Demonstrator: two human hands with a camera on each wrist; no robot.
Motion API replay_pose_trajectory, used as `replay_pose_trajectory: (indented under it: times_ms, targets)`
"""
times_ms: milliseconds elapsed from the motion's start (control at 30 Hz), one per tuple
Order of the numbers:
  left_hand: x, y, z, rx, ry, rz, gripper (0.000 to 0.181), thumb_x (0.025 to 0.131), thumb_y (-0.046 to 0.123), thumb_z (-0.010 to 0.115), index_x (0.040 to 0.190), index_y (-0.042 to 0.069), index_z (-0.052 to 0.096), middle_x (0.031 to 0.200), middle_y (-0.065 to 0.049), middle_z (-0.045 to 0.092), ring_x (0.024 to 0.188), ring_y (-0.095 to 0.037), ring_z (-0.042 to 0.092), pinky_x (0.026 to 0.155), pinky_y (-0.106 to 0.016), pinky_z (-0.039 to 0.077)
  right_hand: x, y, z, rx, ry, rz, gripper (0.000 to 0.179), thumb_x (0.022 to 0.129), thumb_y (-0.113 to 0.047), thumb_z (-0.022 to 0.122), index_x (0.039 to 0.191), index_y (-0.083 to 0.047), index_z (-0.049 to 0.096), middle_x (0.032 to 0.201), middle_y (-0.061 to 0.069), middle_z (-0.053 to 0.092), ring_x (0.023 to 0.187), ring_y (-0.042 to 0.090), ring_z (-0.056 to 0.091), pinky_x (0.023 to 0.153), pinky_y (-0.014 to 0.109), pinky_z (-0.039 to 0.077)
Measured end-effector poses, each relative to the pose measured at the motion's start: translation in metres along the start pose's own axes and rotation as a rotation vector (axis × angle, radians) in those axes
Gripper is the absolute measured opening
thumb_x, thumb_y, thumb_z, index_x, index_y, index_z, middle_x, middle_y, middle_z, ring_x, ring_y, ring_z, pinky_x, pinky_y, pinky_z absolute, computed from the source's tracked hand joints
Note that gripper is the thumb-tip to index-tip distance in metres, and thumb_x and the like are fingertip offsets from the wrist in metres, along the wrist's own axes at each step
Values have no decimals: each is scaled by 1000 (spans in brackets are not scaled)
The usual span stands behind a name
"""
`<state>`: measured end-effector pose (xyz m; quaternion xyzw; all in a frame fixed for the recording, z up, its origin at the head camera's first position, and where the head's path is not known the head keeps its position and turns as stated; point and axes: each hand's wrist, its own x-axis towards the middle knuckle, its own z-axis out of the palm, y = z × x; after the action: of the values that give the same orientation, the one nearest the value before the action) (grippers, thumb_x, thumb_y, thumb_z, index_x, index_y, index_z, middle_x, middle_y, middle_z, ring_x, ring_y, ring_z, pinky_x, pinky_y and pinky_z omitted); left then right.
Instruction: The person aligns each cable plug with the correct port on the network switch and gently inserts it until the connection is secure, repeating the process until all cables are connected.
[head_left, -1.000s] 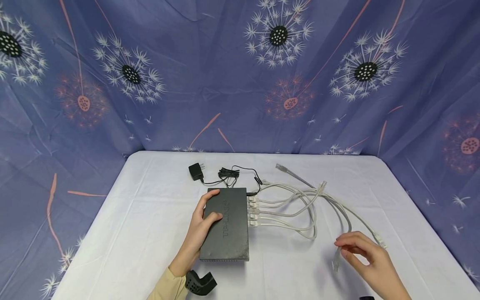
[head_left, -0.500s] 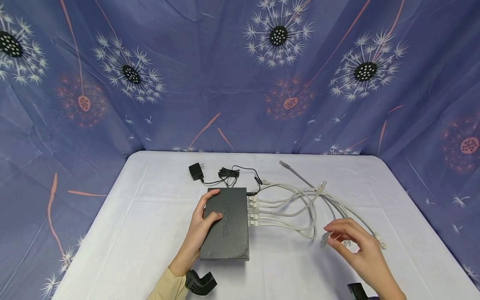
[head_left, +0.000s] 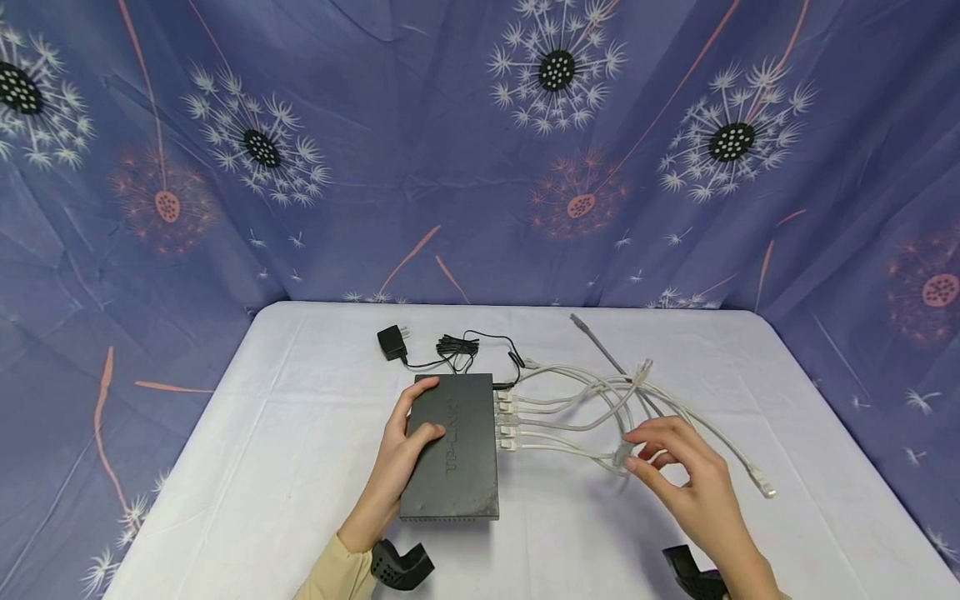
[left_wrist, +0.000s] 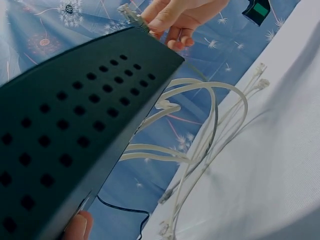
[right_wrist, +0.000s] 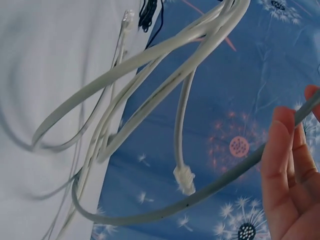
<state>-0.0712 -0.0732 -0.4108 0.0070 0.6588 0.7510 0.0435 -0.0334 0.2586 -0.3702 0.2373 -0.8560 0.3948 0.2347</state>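
In the head view my left hand (head_left: 393, 471) grips a dark grey TP-LINK network switch (head_left: 468, 483) by its left side, thumb on top. The left wrist view shows the perforated side of the network switch (left_wrist: 75, 130), tilted up from the table. Several pale Ethernet cables (head_left: 566, 450) are plugged along its right side. My right hand (head_left: 697, 487) pinches a grey Ethernet cable (right_wrist: 200, 195) close to its clear plug (left_wrist: 131, 15). This hand is a short way right of the ports, overlapping the pale loops in the head view.
A black power adapter (head_left: 392, 342) lies behind the network switch, its bundled cord (head_left: 457, 348) running to the switch's back right corner. The grey cable's other end (head_left: 581, 323) points to the back. A loose pale plug (head_left: 763, 485) lies at right on the white tablecloth (head_left: 247, 467).
My right hand has moved left and a little away from me, bringing the grey cable's plug towards the network switch. The cable's far end has slid right. The left hand stays still.
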Motion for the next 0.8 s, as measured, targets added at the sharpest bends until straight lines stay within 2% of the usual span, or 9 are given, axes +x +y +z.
replay_pose_trajectory:
  times_ms: [133, 267, 433, 500, 567, 700, 800]
  targets:
    - [0, 1, 0, -4, 4, 0, 59, 84, 2, 55, 139, 24, 47, 133, -11, 45, 105, -26, 49, 81, -38, 42, 4, -3, 5, -7, 3, 4, 41, 67, 12, 77, 100, -10, 70, 99, 1, 60, 75, 4, 54, 64, 15, 46]
    - [0, 1, 0, -10, 5, 0, 60, 84, 2, 55, 139, 24, 47, 132, -12, 46, 104, -26, 50, 80, -38, 43, 9, -4, 11, -2, 20, -27, 37, 68, 10, 77, 98, -10, 70, 94, 0, 62, 73, 6, 52, 62, 16, 43]
    - [-1, 1, 0, -10, 0, 3, 59, 84, 2, 55, 139, 24, 46, 129, -12, 47, 101, -25, 50, 79, -38, 43, 14, -3, 20, 12, 64, -106, 18, 78, -10, 77, 95, -11, 70, 92, 0, 63, 75, 7, 49, 61, 18, 40]
    - [-1, 1, 0, -11, 1, 6, 59, 84, 2, 55, 139, 24, 46, 129, -13, 47, 100, -25, 50, 79, -37, 43, 16, -4, 23, 18, 76, -127, 17, 79, -16, 76, 94, -11, 70, 92, 0, 64, 78, 7, 50, 64, 19, 40]
    - [-1, 1, 0, -9, 0, 7, 59, 84, 2, 55, 139, 24, 46, 129, -13, 47, 100, -25, 50, 79, -37, 42, 16, -4, 24, 24, 69, -128, 18, 78, -15, 77, 94, -12, 70, 92, -1, 64, 83, 8, 53, 70, 18, 40]
    - [-1, 2, 1, -6, 3, 7, 59, 84, 3, 55, 139, 24, 47, 131, -12, 46, 103, -26, 49, 80, -38, 42, 17, -7, 27, 62, 18, -105, 27, 74, -1, 77, 97, -12, 67, 95, 0, 66, 93, 10, 58, 83, 17, 41]
    - [-1, 2, 1, -3, 5, 3, 60, 84, 3, 56, 139, 25, 47, 132, -11, 46, 105, -26, 48, 81, -38, 42, 17, -8, 29, 96, -13, -135, 27, 77, 0, 75, 101, -9, 67, 96, 1, 67, 92, 10, 61, 84, 17, 43]
